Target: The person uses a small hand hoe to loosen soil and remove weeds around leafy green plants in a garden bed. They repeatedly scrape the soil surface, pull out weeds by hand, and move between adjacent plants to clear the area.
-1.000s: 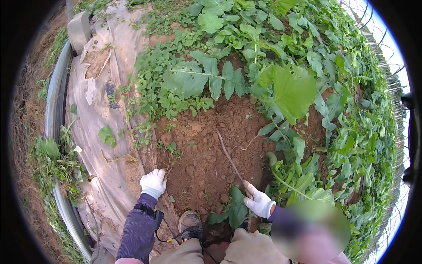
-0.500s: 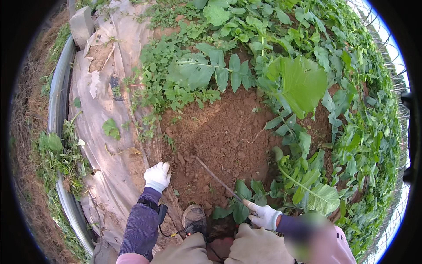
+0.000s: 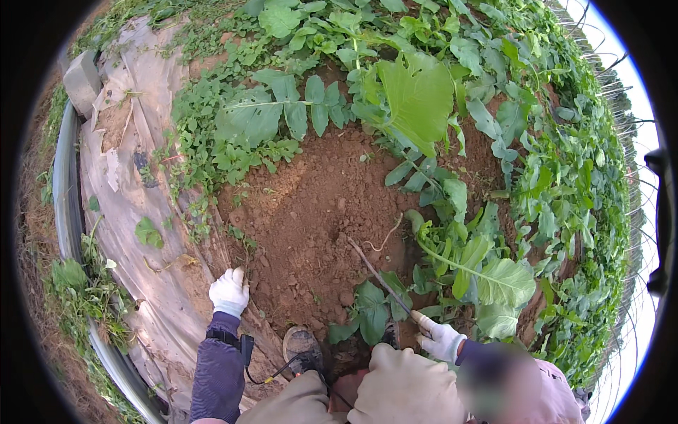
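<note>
My left hand (image 3: 230, 291), in a white glove, is closed at the border between the bare soil (image 3: 304, 219) and the pale ground sheet. A small weed (image 3: 244, 239) grows just beyond its fingers. Whether anything is pinched in them is hidden. In my right hand (image 3: 441, 340), also gloved in white, is a thin, dark hand tool (image 3: 380, 276) with a slender, straight-looking part. It slants up and left across the soil, its far end at the loose earth. Broad green leaves (image 3: 373, 311) stand beside the tool, and a thin pale root (image 3: 385, 237) lies past its end.
Dense leafy plants (image 3: 565, 177) fill the right side, and low weeds (image 3: 212, 127) border the soil at the far left. The ground sheet (image 3: 127, 233) runs along the left beside a metal rail (image 3: 67, 184) and a concrete block (image 3: 82, 81). My shoe (image 3: 301, 346) rests near the soil.
The whole view has shifted, with the scene sliding left. Over the soil, the tool's far end has moved right, closer to the pale root. My left hand remains closed near the small weed.
</note>
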The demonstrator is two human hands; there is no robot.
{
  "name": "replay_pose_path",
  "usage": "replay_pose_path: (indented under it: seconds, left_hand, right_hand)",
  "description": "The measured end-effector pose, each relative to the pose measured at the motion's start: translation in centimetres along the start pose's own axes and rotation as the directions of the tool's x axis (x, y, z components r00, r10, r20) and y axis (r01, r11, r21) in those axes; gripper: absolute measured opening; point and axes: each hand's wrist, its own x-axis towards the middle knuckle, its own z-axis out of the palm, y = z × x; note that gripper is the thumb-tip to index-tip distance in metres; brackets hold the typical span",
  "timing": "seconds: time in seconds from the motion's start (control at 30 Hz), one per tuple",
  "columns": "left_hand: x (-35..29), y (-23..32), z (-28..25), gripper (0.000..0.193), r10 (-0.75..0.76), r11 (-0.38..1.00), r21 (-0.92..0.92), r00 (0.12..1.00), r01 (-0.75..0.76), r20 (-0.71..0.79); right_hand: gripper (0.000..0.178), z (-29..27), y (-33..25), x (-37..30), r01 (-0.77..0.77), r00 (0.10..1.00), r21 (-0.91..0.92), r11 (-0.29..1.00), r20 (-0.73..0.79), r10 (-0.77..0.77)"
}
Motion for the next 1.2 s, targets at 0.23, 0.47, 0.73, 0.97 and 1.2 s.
replay_pose_path:
  seconds: [0.23,0.47,0.73,0.97,1.2]
  left_hand:
    - [-0.1,-0.2,-0.2,0.039,0.032,0.999,-0.001,0.999,-0.032,-0.032]
    - [-0.1,0.0,-0.5,0.037,-0.003,1.000,-0.011,1.000,0.003,-0.007]
    - [0.0,-0.4,0.0,0.040,0.018,0.999,0.038,1.000,-0.017,-0.016]
    - [-0.3,-1.1,0.3,0.041,-0.003,1.000,0.021,1.000,0.002,0.015]
    - [-0.1,-0.5,0.3,0.040,0.013,1.000,0.022,1.000,-0.013,0.015]
  right_hand:
    - [0.064,-1.0,-4.5,3.9,0.073,0.986,0.339,0.938,-0.165,-0.017]
    - [0.063,0.8,3.7,-3.1,-0.236,0.972,0.043,0.971,0.022,0.236]
    - [0.061,-0.2,0.8,0.4,0.014,0.990,0.290,0.957,-0.139,0.027]
    - [0.063,1.7,8.5,-4.2,-0.074,0.991,-0.120,0.990,-0.121,0.059]
    - [0.063,2.2,6.0,-3.4,0.000,0.999,-0.171,0.985,-0.042,-0.008]
